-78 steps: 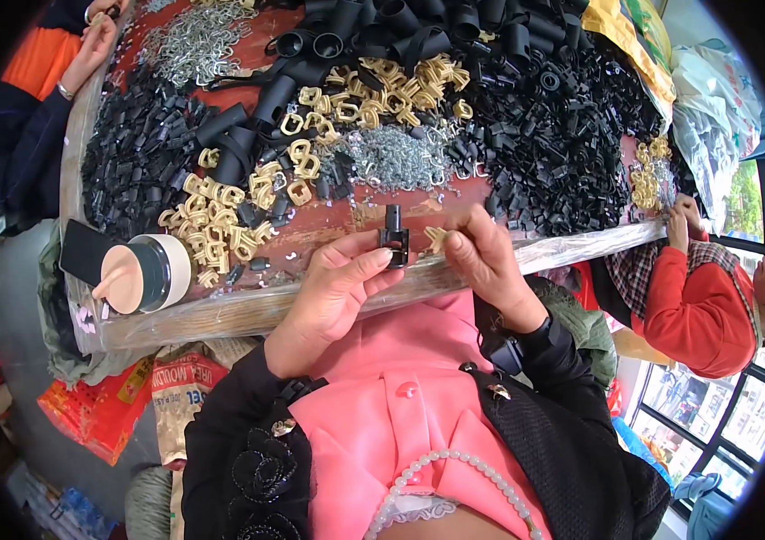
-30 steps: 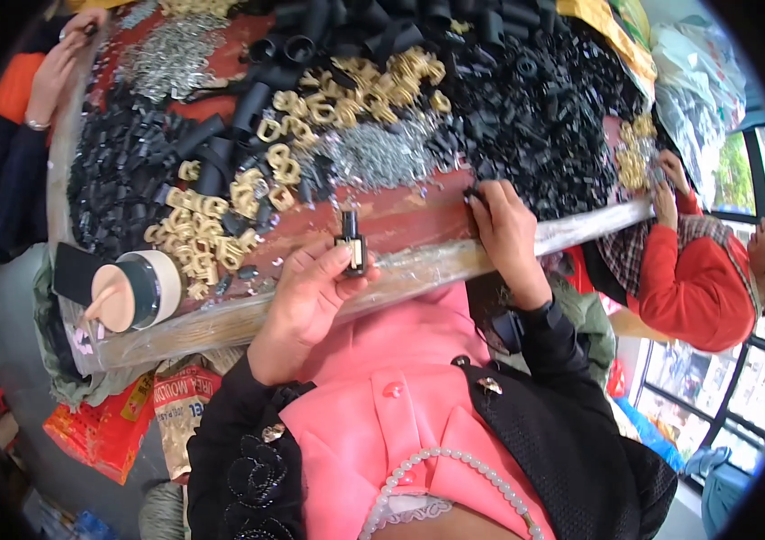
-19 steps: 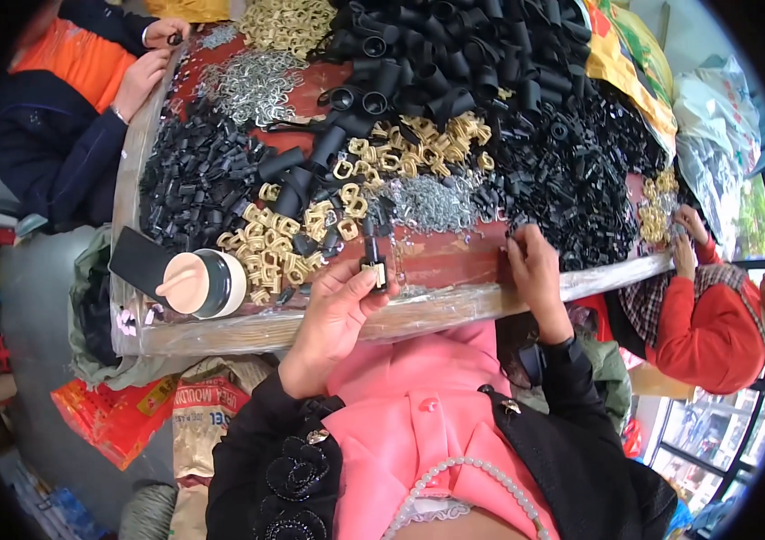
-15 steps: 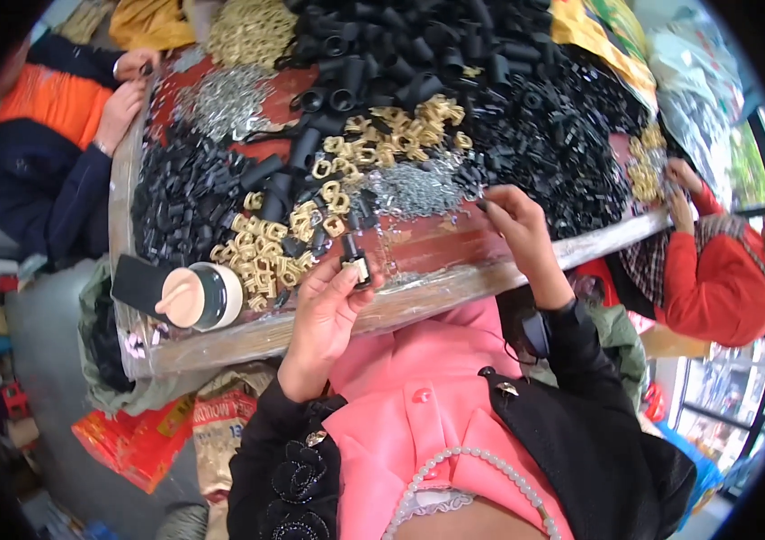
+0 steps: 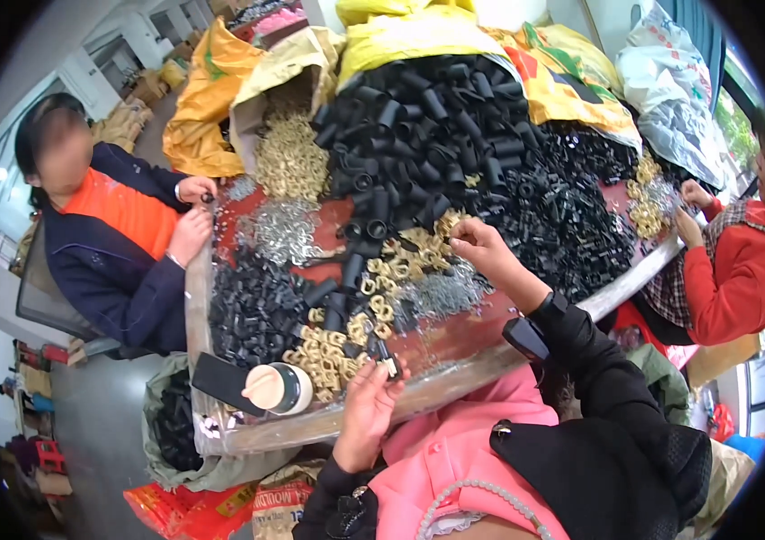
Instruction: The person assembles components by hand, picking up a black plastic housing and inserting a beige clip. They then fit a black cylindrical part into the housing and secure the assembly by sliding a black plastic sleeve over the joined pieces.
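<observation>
1. Work area: from where I stand, a worktable with a worn red top and a plastic-wrapped wooden edge occupies the middle of a grey-floored room.
2. Left hand: positioned at the near edge. Thumb and fingers pinch a small black fitting with a pale face, held above that edge.
3. Right hand: extended over the table. Thumb and forefinger draw together at the upper cluster of gold buckles; I cannot tell whether they grip one.
4. Loose parts: silver metal pieces lie below the right hand; black tubes cover the far side; small black parts spread to the right.
5. Near left corner: a lidded cup stands beside a flat black slab.
6. Adjacent stations: a co-worker in orange and navy sits left; a co-worker in red occupies the right.
</observation>
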Demonstrator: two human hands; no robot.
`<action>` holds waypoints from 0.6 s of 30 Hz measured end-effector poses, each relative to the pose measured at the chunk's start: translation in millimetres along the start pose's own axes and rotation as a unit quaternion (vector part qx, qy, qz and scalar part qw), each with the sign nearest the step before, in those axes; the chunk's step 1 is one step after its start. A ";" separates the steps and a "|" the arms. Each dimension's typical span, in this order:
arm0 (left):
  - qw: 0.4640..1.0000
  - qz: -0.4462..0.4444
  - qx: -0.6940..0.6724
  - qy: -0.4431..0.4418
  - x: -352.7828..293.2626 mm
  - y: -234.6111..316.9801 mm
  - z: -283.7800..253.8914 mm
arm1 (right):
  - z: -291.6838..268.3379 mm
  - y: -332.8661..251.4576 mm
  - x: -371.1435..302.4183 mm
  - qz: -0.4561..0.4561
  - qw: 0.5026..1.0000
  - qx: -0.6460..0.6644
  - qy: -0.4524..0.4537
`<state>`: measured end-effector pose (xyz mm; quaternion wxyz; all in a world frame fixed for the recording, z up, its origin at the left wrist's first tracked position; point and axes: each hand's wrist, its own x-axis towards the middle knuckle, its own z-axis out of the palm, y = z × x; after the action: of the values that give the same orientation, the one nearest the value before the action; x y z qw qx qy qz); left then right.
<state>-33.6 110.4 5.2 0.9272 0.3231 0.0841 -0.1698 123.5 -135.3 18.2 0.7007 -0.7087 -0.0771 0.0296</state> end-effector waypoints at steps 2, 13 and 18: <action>1.000 0.007 0.000 0.004 -1.7 2.4 -0.3 | -6.1 2.7 27.0 -0.189 0.949 -0.246 0.052; 1.000 0.004 0.006 0.021 -7.1 9.2 7.4 | -1.8 2.3 61.4 -0.261 0.867 -0.420 -0.054; 0.999 0.000 0.003 0.034 -8.4 6.0 14.8 | 6.5 -2.1 58.2 -0.211 0.682 -0.690 -0.119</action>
<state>-38.5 107.7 22.4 0.9229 0.3311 0.1150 -0.1594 179.7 -120.1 24.0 -0.0139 -0.9470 -0.3060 -0.0965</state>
